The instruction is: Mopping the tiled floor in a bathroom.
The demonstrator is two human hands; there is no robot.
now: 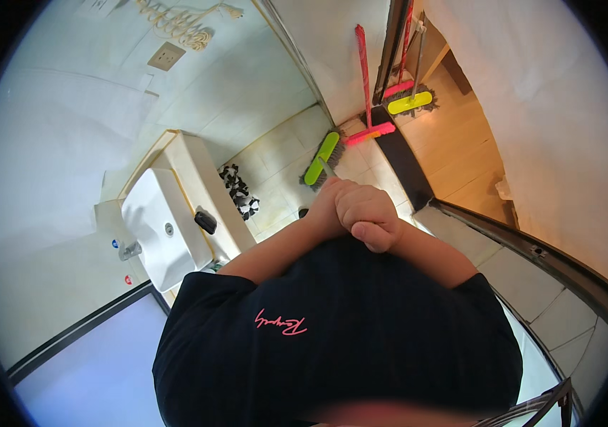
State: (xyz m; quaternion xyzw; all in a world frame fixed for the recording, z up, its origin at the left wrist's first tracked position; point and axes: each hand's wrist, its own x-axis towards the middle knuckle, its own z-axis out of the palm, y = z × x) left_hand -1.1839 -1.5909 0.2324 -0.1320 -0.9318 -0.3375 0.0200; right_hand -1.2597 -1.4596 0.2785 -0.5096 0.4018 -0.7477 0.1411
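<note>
My left hand (329, 205) and my right hand (369, 213) are closed together in front of my dark shirt, around the grey handle (327, 167) of a mop. Its lime-green head (322, 158) with grey fringe lies flat on the tiled floor beyond my hands. Most of the handle is hidden by my hands. Just right of the mop head, a broom with a pink head (370, 134) stands upright near the wall, its red handle rising from it.
At left are a white washbasin (152, 219), a black object (205, 222) on its counter and a black-and-white fabric item (237, 193) on the floor. A dark sill (405, 165) borders wood-coloured flooring at right, where another green mop head (409, 103) and pink broom appear, possibly reflected.
</note>
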